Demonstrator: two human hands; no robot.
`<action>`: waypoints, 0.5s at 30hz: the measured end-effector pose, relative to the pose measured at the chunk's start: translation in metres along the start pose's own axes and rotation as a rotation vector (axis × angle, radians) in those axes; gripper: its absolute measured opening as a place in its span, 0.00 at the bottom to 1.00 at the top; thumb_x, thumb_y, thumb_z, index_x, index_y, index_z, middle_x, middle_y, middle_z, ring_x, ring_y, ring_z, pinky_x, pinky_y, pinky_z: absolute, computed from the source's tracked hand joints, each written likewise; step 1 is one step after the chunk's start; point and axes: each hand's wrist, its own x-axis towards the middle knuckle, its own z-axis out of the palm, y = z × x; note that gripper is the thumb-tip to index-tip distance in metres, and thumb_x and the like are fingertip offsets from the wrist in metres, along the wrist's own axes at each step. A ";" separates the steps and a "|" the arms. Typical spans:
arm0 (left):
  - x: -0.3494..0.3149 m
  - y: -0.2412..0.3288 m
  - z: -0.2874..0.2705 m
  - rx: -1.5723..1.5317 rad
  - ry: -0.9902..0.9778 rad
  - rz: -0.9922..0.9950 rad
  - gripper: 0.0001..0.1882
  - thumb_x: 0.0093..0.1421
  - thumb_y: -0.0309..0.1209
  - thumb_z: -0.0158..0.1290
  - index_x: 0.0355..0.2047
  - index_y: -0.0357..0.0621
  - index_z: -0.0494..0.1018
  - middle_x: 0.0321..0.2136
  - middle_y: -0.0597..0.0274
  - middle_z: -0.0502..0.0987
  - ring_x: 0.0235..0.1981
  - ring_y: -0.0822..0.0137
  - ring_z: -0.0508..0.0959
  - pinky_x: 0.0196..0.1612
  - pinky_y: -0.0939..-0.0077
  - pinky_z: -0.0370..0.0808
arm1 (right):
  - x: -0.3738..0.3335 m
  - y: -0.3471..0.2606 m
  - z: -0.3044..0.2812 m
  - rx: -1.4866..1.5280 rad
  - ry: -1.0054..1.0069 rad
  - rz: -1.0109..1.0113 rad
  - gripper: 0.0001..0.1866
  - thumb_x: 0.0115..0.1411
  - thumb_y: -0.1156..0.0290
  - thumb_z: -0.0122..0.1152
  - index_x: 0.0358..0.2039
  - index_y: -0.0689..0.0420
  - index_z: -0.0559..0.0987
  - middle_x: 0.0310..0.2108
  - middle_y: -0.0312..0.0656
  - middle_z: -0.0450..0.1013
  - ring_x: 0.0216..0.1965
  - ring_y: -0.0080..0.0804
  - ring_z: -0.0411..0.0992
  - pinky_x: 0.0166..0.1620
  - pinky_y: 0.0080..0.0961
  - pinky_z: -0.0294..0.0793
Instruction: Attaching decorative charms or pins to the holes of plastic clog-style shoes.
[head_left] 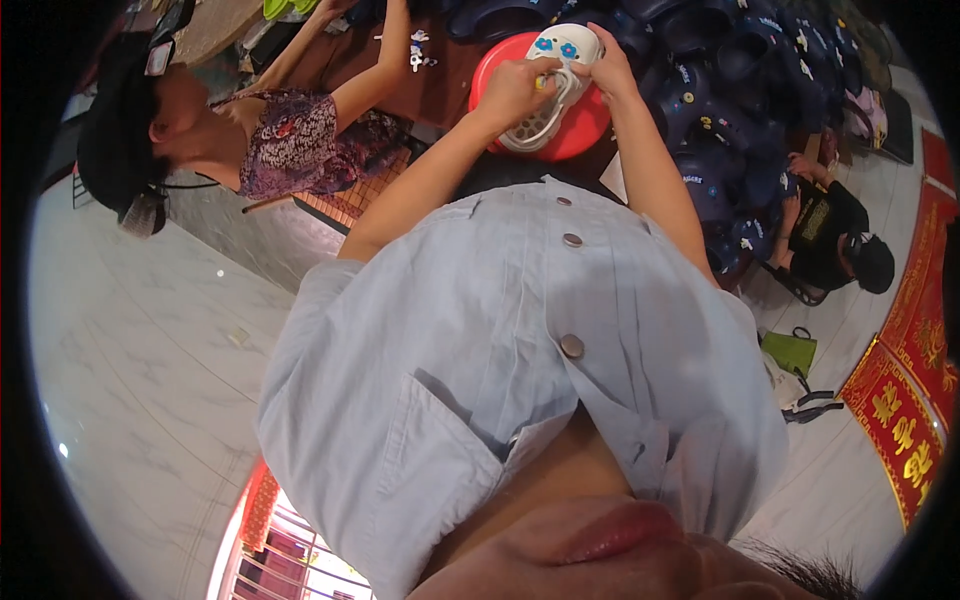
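Note:
A white clog (576, 40) with blue flower charms on its upper is between my hands, its heel strap toward me. My right hand (609, 72) grips it along the right side near the toe. My left hand (512, 95) is closed at the clog's left edge, by the strap. A small yellow piece (541, 82) shows beside those left fingertips; I cannot make out whether it is pinched or fixed to the clog. Beneath the clog is a red round surface (592, 132), partly covered by my hands and the shoe.
Many dark blue clogs (712, 85) with charms are heaped to the right. Small white and blue pieces (421, 50) lie on the brown table (360, 68) at the left. One person (300, 140) works close on my left, another (835, 225) sits beyond the heap.

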 end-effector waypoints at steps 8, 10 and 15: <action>0.005 -0.001 -0.007 0.019 -0.074 0.062 0.14 0.53 0.33 0.54 0.40 0.46 0.78 0.27 0.46 0.78 0.28 0.50 0.79 0.33 0.59 0.75 | 0.012 0.019 0.011 -0.365 0.185 -0.011 0.48 0.34 0.85 0.73 0.59 0.46 0.68 0.52 0.51 0.70 0.52 0.43 0.70 0.54 0.35 0.71; 0.010 0.003 -0.006 0.004 -0.083 0.101 0.13 0.52 0.33 0.55 0.39 0.46 0.78 0.27 0.46 0.78 0.28 0.50 0.79 0.34 0.60 0.76 | 0.015 0.019 0.006 -0.367 0.180 0.067 0.50 0.31 0.83 0.76 0.59 0.45 0.68 0.55 0.54 0.66 0.55 0.44 0.67 0.56 0.36 0.69; 0.009 0.002 -0.013 -0.023 -0.101 -0.010 0.13 0.54 0.30 0.55 0.41 0.44 0.79 0.31 0.47 0.80 0.31 0.53 0.81 0.37 0.66 0.76 | -0.005 -0.016 -0.006 -0.029 0.136 0.062 0.52 0.31 0.81 0.77 0.61 0.43 0.67 0.55 0.53 0.65 0.58 0.41 0.63 0.57 0.34 0.66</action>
